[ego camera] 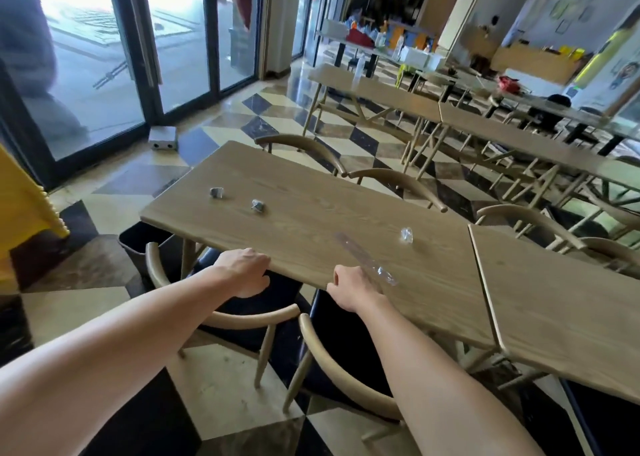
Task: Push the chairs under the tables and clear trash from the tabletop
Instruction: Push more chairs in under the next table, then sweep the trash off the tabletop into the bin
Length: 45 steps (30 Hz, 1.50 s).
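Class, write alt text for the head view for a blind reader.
A left hand and right hand are at the near edge of a long light wooden table, the right beside a clear plastic wrapper strip. Two crumpled grey wads and a clear plastic scrap lie beyond.

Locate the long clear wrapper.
Head view: the wrapper lies on the near table, at its front edge right of centre, just beyond the right hand.
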Tool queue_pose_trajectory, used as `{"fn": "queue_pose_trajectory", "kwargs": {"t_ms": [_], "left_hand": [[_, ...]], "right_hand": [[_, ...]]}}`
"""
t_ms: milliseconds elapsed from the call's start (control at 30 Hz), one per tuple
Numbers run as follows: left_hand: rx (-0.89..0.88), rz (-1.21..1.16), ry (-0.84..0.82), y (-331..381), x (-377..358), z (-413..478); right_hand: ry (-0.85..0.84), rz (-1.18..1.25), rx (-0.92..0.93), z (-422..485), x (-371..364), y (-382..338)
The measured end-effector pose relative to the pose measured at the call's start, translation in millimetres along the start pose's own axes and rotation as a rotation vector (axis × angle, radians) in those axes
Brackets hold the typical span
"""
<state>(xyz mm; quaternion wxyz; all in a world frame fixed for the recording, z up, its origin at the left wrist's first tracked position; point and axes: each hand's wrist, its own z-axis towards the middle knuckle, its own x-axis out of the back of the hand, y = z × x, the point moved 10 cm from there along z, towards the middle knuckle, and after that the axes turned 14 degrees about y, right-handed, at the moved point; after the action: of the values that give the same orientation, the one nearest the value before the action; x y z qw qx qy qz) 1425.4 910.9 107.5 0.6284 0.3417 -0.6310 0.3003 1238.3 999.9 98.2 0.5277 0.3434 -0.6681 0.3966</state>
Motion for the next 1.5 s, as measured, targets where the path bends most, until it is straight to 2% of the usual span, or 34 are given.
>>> {"fn": "queue_pose_trajectory", "kwargs": {"t_ms": [300, 400, 600, 967, 1333, 1500], "left_hand": [[0.185, -0.031, -0.027, -125, -27, -38], [0.255, -0.053, -0.052, -157, -42, -57], [0.35, -0.089, -0.013, -197, -62, -72], [0.316, -0.065, -0.119, -226, -94, -4], [0.173, -0.005, -0.223, -261, -110, 163], [0.108, -0.002, -0.315, -259, -136, 189]], "right_hand": [[-0.085, -0.039, 0.179, -5, -51, -127], [-0.107, -0.099, 0.245, -5, -65, -153], [-0.116, -0.08, 0.233, 19, -74, -179], [-0.192, -0.088, 0.229, 87, -114, -189], [-0.207, 0.073, 0.035, 240, -124, -188], [-0.252, 0.052, -0.027, 268, -143, -179]]}}
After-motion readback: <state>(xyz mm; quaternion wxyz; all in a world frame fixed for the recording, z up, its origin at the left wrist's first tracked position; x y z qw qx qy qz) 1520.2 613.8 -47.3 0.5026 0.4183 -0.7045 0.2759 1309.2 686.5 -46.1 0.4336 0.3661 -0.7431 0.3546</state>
